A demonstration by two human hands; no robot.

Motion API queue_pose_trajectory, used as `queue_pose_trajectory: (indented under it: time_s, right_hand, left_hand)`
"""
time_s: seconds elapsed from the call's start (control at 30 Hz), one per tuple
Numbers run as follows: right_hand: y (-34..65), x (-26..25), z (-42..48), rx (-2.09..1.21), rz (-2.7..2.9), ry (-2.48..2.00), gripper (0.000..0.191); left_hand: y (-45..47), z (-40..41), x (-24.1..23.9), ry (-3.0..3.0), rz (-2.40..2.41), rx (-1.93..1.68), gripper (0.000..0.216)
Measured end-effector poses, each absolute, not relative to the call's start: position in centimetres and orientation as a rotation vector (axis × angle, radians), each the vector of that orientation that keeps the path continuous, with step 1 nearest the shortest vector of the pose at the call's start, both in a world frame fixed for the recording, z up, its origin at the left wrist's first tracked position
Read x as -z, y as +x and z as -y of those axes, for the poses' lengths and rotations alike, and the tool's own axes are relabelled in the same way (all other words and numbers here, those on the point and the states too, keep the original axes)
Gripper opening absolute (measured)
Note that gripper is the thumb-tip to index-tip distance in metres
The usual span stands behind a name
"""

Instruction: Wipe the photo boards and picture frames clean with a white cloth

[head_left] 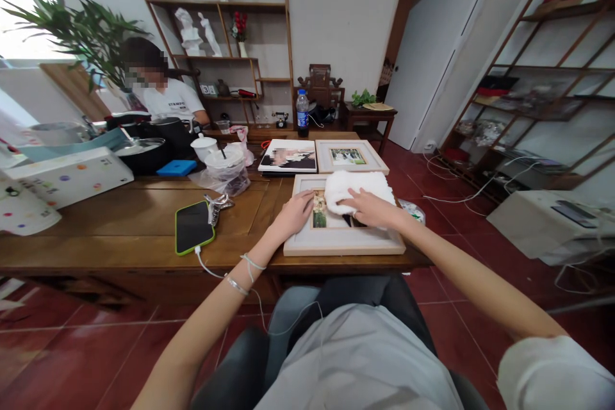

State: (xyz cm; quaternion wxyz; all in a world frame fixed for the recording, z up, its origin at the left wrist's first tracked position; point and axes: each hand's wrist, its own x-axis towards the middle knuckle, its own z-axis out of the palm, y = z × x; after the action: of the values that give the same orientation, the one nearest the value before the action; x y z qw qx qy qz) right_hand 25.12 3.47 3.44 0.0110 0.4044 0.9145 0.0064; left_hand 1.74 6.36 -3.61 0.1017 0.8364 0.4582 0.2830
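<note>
A light wood picture frame (343, 250) lies flat at the front edge of the brown table, with a white mat around a photo (319, 218). My left hand (295, 213) rests on the left side of this frame, fingers stretched out and holding nothing. On the upper right of the frame is a fluffy white cloth (342, 184). My right hand (369, 206) presses down on the cloth with its fingers and thumb on it. The cloth and that hand hide part of the photo.
Behind lie a second framed photo (331, 157) and a photo print (281, 159). A blue-labelled bottle (302, 114) stands further back. To the left are a charging phone (194, 228), a lidded cup (225, 160), and a white box (77, 173). A person (168, 97) sits across the table.
</note>
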Motion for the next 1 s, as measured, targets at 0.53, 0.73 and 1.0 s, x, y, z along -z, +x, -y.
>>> queue_pose_trajectory:
  time_s: [0.53,0.73,1.0]
  right_hand:
    - [25.2,-2.8,1.4,0.081,-2.914,1.281,0.066]
    - [26.0,-2.0,-7.6,-0.182,-2.917,1.403,0.065]
    - [24.4,-3.1,-6.0,-0.028,-2.833,1.293,0.063]
  left_hand:
    - [1.7,-6.3,3.6,2.515,-1.354,-0.810,0.037]
    - [1.6,-6.2,3.6,2.492,-1.353,-0.844,0.037]
    - [1.7,-6.3,3.7,2.476,-1.349,-0.855,0.036]
